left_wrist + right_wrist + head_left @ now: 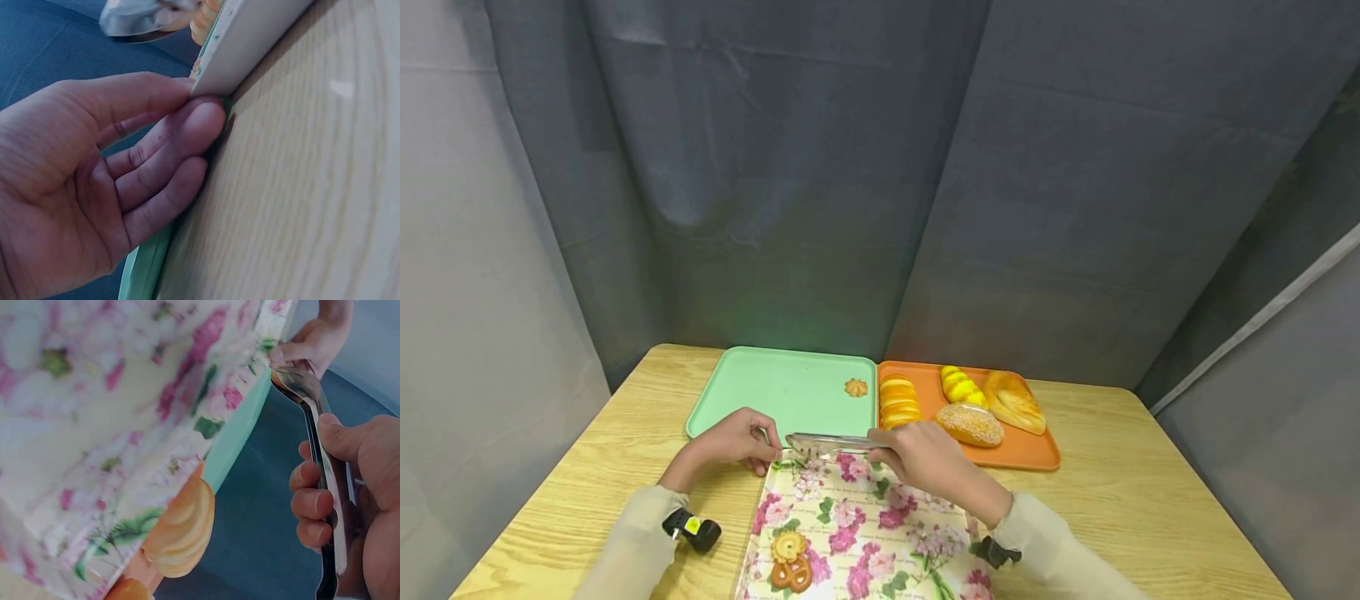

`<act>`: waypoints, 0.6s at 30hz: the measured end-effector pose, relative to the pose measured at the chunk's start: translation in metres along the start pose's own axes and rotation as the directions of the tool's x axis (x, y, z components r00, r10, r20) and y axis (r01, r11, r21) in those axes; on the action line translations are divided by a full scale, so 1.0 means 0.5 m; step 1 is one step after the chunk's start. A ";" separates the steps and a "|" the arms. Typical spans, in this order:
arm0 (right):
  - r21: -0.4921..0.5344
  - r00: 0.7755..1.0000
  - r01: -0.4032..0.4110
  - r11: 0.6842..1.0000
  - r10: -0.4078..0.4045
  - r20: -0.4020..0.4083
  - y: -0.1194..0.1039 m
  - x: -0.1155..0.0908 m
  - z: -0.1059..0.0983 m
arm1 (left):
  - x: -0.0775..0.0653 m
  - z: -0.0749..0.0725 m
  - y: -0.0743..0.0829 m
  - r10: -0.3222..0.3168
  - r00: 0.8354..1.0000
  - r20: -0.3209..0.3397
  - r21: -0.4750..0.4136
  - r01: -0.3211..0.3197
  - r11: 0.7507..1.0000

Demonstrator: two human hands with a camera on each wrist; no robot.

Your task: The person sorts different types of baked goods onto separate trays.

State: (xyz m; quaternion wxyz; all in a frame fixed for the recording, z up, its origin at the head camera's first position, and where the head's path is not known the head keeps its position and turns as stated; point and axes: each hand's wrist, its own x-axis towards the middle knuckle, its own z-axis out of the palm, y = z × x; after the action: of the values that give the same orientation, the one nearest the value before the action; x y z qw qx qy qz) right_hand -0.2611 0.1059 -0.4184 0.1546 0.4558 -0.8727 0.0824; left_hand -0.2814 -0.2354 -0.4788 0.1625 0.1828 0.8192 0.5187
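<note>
My right hand grips a pair of metal tongs whose tips point left, over the far edge of a floral-patterned tray. In the right wrist view, the thumb and fingers wrap the tongs' arms; something brownish shows at their tips, too unclear to name. My left hand pinches the floral tray's far left corner, its white side meeting the thumb and fingertips in the left wrist view. A round yellow cookie and a pretzel-shaped cookie lie at the floral tray's near left.
Behind stands a green tray with one swirl cookie. Beside it an orange tray bears a ridged loaf, a yellow twisted bread, a seeded bun and a flat golden pastry. Grey curtains hang behind the wooden table.
</note>
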 end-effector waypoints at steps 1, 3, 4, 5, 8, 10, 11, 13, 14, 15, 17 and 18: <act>-0.012 1.000 -0.007 1.000 0.006 -0.018 0.001 0.003 -0.004 | 0.000 0.000 0.001 0.000 1.000 0.000 0.000 0.000 1.000; -0.030 0.998 -0.029 0.999 0.027 -0.055 0.004 0.009 -0.011 | -0.001 0.000 0.002 -0.002 1.000 0.000 -0.001 0.002 1.000; -0.036 0.996 -0.043 0.998 0.040 -0.074 0.007 0.012 -0.014 | -0.001 0.000 0.003 -0.003 1.000 -0.001 -0.002 0.003 1.000; -0.037 0.994 -0.060 0.998 0.057 -0.092 0.008 0.016 -0.018 | -0.001 0.000 0.003 -0.003 1.000 -0.001 -0.003 0.003 1.000; -0.025 0.985 -0.127 0.992 0.122 -0.124 0.015 0.030 -0.028 | -0.002 0.000 0.002 -0.002 1.000 -0.002 -0.004 0.002 1.000; -0.017 0.977 -0.181 0.983 0.178 -0.121 0.021 0.040 -0.035 | -0.002 -0.001 0.001 -0.001 1.000 -0.001 -0.005 0.001 1.000; -0.018 0.973 -0.204 0.979 0.200 -0.117 0.025 0.045 -0.037 | -0.002 -0.001 0.001 -0.001 1.000 -0.002 -0.005 0.001 1.000; -0.040 0.966 -0.241 0.970 0.236 -0.104 0.035 0.053 -0.035 | -0.002 -0.001 0.000 0.001 1.000 -0.003 -0.004 -0.001 1.000; -0.052 0.964 -0.255 0.965 0.250 -0.094 0.039 0.057 -0.034 | -0.001 -0.001 -0.001 0.001 1.000 -0.003 -0.005 -0.001 1.000; -0.066 0.961 -0.268 0.961 0.262 -0.086 0.043 0.059 -0.032 | -0.001 -0.001 -0.001 0.001 1.000 -0.003 -0.006 -0.001 1.000; -0.103 0.959 -0.281 0.954 0.274 -0.070 0.050 0.062 -0.028 | 0.000 0.000 -0.002 0.000 1.000 -0.004 -0.006 0.000 1.000; -0.126 0.958 -0.285 0.950 0.280 -0.062 0.053 0.062 -0.027 | 0.000 0.000 -0.002 0.000 1.000 -0.004 -0.006 0.000 1.000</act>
State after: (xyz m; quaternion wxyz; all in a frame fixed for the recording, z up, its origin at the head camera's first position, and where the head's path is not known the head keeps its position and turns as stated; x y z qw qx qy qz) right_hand -0.2969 0.1006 -0.3953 0.1905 0.3129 -0.9289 0.0549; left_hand -0.2817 -0.2357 -0.4797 0.1615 0.1813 0.8181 0.5213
